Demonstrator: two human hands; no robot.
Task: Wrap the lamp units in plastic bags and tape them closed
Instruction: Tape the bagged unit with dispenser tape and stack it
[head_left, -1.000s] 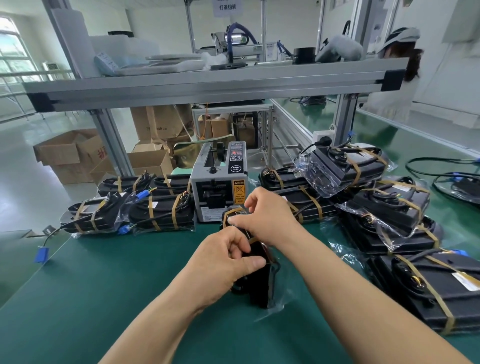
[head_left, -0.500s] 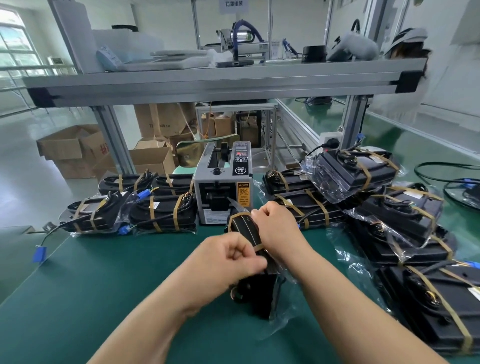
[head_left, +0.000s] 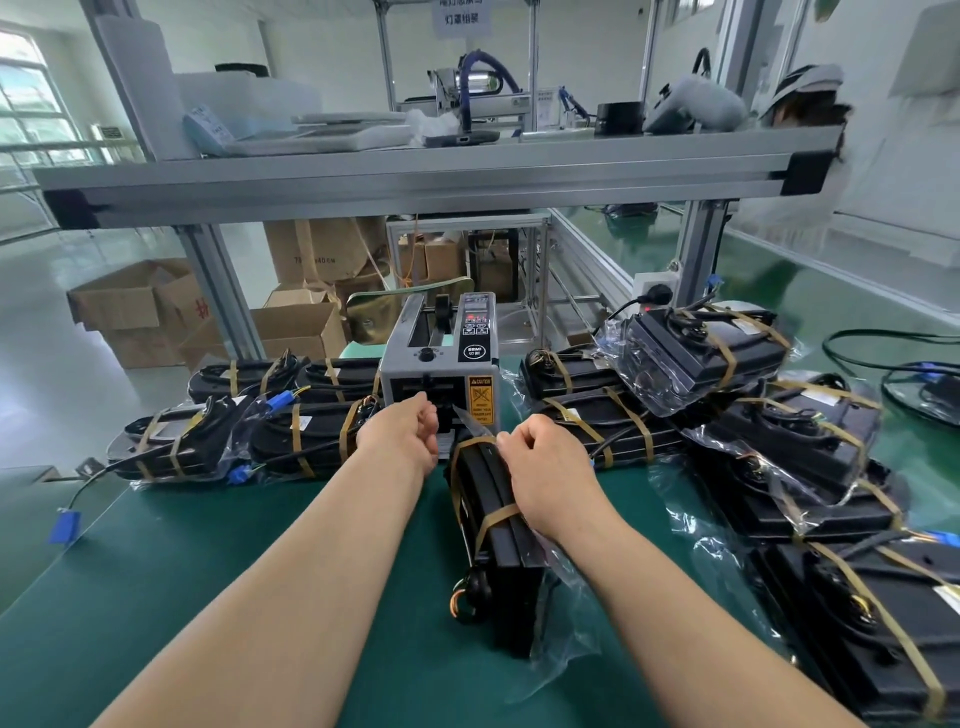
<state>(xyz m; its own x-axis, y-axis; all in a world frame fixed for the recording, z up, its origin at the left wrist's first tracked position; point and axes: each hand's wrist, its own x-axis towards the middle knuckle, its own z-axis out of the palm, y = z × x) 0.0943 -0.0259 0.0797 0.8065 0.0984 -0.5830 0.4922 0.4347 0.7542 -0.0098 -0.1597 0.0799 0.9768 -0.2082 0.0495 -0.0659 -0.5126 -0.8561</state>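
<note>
A black lamp unit (head_left: 501, 551) in a clear plastic bag stands on its edge on the green mat, with two brown tape bands around it. My right hand (head_left: 545, 467) grips its far upper end, fingers curled over the bag and the tape. My left hand (head_left: 402, 431) is stretched out to the outlet slot of the grey tape dispenser (head_left: 441, 358), where its curled fingertips pinch; the tape strip itself is hidden behind them.
Bagged and taped lamp units lie in a pile on the left (head_left: 291, 441) and in a larger stack on the right (head_left: 753, 415). A loose blue connector (head_left: 65, 526) lies at the mat's left edge. An aluminium shelf frame (head_left: 415, 176) spans overhead. Another person stands at the far right.
My left hand let go of the lamp unit and moved forward to the tape dispenser's outlet. My right hand stayed on the unit's top end.
</note>
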